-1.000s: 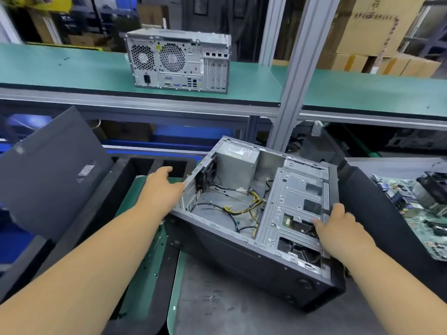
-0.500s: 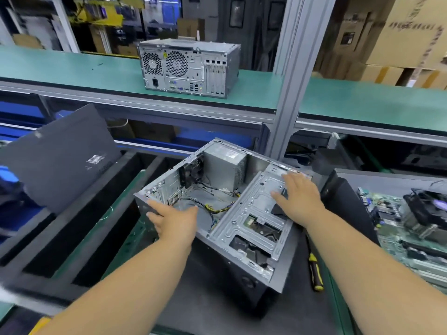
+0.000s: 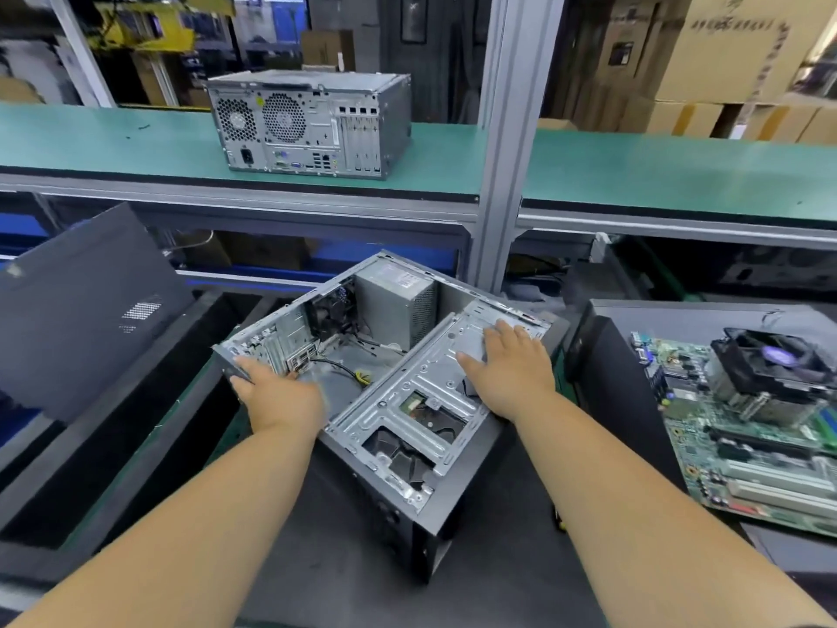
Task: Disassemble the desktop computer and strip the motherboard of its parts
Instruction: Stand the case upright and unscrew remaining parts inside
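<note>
Left grip: left hand (image 3: 276, 394) grasps the rear corner of the open computer case (image 3: 389, 401), fingers curled over the edge by the I/O cutouts.
Right grip: right hand (image 3: 509, 371) lies flat on the metal drive cage (image 3: 421, 392), fingers straight and spread, clasping nothing.
Case position: on the dark work mat (image 3: 317, 559) in front of the person, side panel off, open side up, turned at an angle to the bench edge.
Case contents: 1 grey power supply (image 3: 394, 301) in the far corner; 1 black rear fan (image 3: 333, 305) beside it; loose black and yellow cables (image 3: 358, 376) on the bare floor of the case; a drive shows through the cage cutouts, though shadow makes its type hard to tell.
Motherboard: green motherboard (image 3: 743, 428) lies well apart to the right on a grey tray (image 3: 679, 315), with a black CPU cooler (image 3: 770, 369) seated on it.
In the way: drive cage covers the near half of the case interior; both forearms cross the near mat.
Left surroundings: dark side panel (image 3: 77, 310) leans tilted over black bins (image 3: 136, 401).
Upper shelf: 1 second desktop tower (image 3: 312, 122) stands on the green conveyor shelf (image 3: 656, 174), rear ports facing the camera.
Frame: 1 aluminium post (image 3: 502, 142) rises behind the case.
Background: cardboard boxes (image 3: 724, 52) stacked at upper right.
</note>
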